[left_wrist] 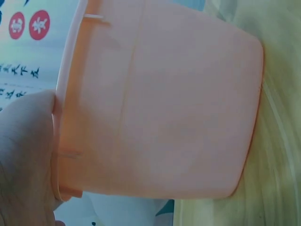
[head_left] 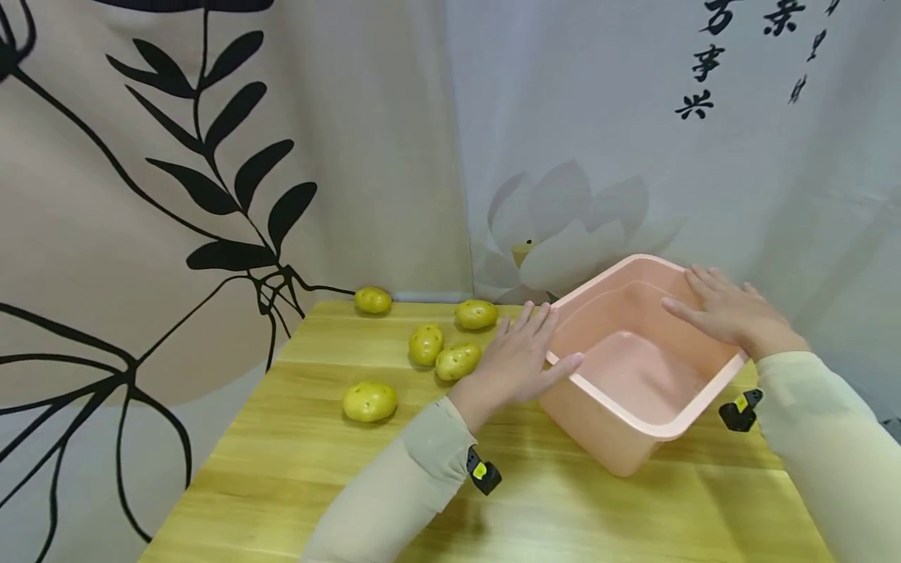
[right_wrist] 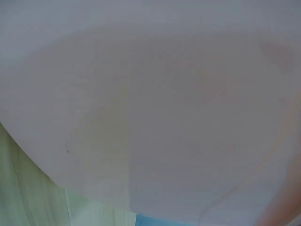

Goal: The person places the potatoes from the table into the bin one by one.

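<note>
A pink plastic tub (head_left: 647,375) stands on the wooden table at the right, its inside bare. My left hand (head_left: 512,356) lies against the tub's left rim with straight fingers, the thumb reaching over the edge. In the left wrist view, that thumb (left_wrist: 28,127) touches the rim beside the tub's outer wall (left_wrist: 164,103). On the opposite rim rests my right hand (head_left: 732,313), its fingers straight and its thumb over the inside. The tub's pale wall (right_wrist: 155,117) fills most of the right wrist view, where little of the hand shows.
Several yellow potatoes lie left of the tub: one potato (head_left: 370,401) nearest me, a close pair (head_left: 457,361), and others (head_left: 475,313) toward the back edge. Behind the wooden table (head_left: 281,469) hangs a printed curtain (head_left: 380,156).
</note>
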`<state>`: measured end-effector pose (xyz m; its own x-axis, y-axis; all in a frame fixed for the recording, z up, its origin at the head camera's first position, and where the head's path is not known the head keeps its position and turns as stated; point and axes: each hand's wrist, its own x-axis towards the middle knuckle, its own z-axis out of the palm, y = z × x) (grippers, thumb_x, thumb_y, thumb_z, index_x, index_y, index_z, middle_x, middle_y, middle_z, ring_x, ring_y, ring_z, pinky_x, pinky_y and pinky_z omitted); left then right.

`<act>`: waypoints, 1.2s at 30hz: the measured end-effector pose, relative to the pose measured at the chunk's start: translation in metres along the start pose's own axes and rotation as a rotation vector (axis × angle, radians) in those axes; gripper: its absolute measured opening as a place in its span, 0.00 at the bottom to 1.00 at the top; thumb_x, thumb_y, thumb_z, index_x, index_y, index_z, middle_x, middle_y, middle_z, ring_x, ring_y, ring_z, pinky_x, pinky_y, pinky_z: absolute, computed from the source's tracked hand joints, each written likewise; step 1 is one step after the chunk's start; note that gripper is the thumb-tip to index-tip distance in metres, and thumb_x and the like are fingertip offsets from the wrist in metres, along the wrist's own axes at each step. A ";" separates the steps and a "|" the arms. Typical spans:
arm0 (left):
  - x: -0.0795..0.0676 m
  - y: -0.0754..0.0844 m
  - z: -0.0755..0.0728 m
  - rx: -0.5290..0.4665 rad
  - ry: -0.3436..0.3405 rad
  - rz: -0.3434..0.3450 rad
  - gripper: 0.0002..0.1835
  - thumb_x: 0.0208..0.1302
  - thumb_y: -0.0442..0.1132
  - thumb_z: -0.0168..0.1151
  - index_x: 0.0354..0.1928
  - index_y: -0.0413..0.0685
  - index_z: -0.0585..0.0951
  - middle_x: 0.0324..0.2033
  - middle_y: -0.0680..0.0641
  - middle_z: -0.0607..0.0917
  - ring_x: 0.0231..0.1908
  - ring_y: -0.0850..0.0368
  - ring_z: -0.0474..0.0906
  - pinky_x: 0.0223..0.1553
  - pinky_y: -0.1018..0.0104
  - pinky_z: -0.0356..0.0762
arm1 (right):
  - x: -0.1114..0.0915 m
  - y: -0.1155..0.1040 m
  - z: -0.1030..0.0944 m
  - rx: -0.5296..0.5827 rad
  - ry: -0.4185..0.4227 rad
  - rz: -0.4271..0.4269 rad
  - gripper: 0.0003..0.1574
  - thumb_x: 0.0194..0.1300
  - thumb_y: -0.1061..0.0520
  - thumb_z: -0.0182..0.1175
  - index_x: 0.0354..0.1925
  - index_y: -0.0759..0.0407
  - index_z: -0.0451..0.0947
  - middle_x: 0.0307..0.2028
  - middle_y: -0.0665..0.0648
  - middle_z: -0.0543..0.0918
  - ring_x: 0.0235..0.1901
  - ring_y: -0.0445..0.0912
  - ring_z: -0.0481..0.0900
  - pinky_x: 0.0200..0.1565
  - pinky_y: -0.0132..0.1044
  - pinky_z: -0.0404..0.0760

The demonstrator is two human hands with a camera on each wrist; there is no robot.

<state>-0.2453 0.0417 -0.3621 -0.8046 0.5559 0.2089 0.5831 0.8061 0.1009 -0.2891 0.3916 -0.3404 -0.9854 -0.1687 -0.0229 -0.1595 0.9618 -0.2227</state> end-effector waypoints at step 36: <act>-0.055 0.006 -0.013 0.103 0.073 0.001 0.48 0.58 0.73 0.17 0.71 0.46 0.48 0.69 0.46 0.51 0.68 0.54 0.32 0.64 0.49 0.30 | 0.033 -0.037 0.010 -0.075 0.020 -0.132 0.55 0.59 0.23 0.39 0.71 0.52 0.37 0.70 0.58 0.41 0.68 0.56 0.36 0.60 0.62 0.33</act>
<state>-0.1962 0.0138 -0.3599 -0.7918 0.5433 0.2792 0.5660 0.8244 0.0008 -0.3154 0.3485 -0.3432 -0.9563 -0.2915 0.0214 -0.2914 0.9449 -0.1495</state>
